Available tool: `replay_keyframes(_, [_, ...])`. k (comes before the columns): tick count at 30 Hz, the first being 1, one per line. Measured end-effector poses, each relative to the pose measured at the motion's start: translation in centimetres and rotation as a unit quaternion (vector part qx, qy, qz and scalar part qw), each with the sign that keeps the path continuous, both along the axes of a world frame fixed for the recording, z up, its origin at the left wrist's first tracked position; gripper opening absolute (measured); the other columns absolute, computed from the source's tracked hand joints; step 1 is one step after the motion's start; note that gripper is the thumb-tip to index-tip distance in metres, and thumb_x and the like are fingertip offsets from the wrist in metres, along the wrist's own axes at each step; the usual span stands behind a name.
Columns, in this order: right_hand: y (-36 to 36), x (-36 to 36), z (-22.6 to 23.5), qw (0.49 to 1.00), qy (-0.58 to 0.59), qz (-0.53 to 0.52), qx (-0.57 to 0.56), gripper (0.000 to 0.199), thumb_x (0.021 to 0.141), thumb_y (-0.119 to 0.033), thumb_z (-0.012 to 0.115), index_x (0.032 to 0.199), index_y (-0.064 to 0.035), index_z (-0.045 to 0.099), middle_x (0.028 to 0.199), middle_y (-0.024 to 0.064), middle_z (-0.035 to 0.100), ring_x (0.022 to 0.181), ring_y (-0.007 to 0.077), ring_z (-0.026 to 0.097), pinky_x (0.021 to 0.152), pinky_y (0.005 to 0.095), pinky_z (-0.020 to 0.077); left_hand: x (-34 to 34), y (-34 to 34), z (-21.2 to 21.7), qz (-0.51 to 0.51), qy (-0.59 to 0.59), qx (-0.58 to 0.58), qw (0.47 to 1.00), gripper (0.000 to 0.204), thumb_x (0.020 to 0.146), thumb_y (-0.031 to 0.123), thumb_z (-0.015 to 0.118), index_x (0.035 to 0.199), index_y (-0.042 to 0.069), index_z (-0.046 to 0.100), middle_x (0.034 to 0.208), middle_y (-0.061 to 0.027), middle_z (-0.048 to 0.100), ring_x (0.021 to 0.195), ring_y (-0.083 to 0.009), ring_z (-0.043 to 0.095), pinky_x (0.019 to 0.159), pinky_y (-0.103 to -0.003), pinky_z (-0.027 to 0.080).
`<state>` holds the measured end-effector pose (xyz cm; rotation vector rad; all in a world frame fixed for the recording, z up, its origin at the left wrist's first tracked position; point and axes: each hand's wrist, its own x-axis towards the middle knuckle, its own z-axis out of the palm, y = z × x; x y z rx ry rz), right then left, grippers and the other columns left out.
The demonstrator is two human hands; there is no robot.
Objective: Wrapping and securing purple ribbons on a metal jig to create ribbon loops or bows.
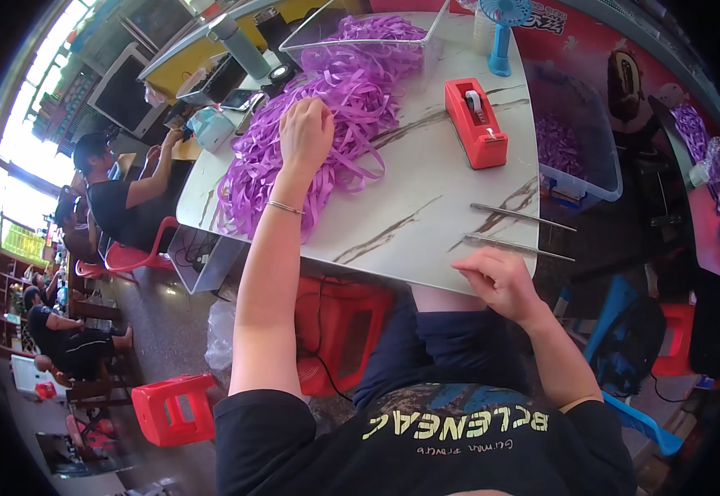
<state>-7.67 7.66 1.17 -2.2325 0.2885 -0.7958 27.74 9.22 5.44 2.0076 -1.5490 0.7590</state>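
Observation:
A large tangled heap of purple ribbons [348, 99] covers the left and middle of the marbled white table [401, 223]. My left hand [306, 132] is over this heap with its fingers curled in; its back hides whatever the fingertips hold, if anything. By the table's near right edge, my right hand [500, 281] has thumb and fingers drawn together in a pinch, and I cannot make out anything in it. Just beyond it, two thin metal rods [525, 217] jut over the right edge. Farther back stands a red tape dispenser [477, 124] with a roll in it.
A clear bin [436, 41] of ribbons sits at the table's far side. Nearby are a grey-green bottle [240, 48], a tissue pack [209, 128] and a blue handheld fan [500, 37]. A tub [608, 165] stands right of the table. Red stools [174, 409] and seated people are at left.

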Motion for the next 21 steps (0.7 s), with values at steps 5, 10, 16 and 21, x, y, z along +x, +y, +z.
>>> replay_keyframes(5, [0.1,0.1,0.0,0.999,0.021,-0.016,0.045,0.014,0.074,-0.002,0.061,0.088,-0.0050,0.064,0.074,0.0097,0.060,0.065,0.0234,0.059,0.059,0.0296,0.0457,-1.4,0.6,-0.2,-0.040,0.082,-0.009,0.996,0.007,0.079,0.012,0.054,0.081,0.005,0.052,0.068,-0.0110,0.057,0.072,-0.0299,0.055,0.077,-0.039,0.039])
replay_keyframes(10, [0.4,0.1,0.1,0.999,0.022,-0.026,0.030,0.015,0.073,-0.002,0.062,0.087,-0.0049,0.064,0.073,0.0104,0.061,0.065,0.0239,0.059,0.059,0.0303,0.0459,-7.6,1.8,-0.1,-0.139,0.356,0.029,0.923,0.007,0.083,0.009,0.052,0.084,0.003,0.051,0.066,-0.0144,0.056,0.064,-0.0301,0.056,0.062,-0.034,0.043])
replay_keyframes(16, [0.3,-0.1,0.2,0.999,0.035,-0.027,0.030,0.015,0.073,-0.003,0.062,0.087,-0.0050,0.064,0.074,0.0109,0.060,0.065,0.0246,0.059,0.058,0.0308,0.0453,-12.1,3.0,-1.0,-0.272,0.413,0.154,0.855,0.007,0.084,0.007,0.053,0.088,0.002,0.050,0.064,-0.0059,0.050,0.059,-0.0105,0.050,0.054,-0.025,0.039])
replay_keyframes(21, [0.4,0.0,0.1,0.998,0.038,-0.037,0.024,0.013,0.074,-0.005,0.062,0.087,-0.0056,0.064,0.073,0.0109,0.061,0.066,0.0251,0.059,0.059,0.0315,0.0456,-5.6,0.0,1.7,-0.023,0.248,0.121,0.961,0.034,0.079,0.016,0.060,0.111,0.009,0.049,0.066,-0.0106,0.056,0.063,-0.0190,0.056,0.058,-0.033,0.043])
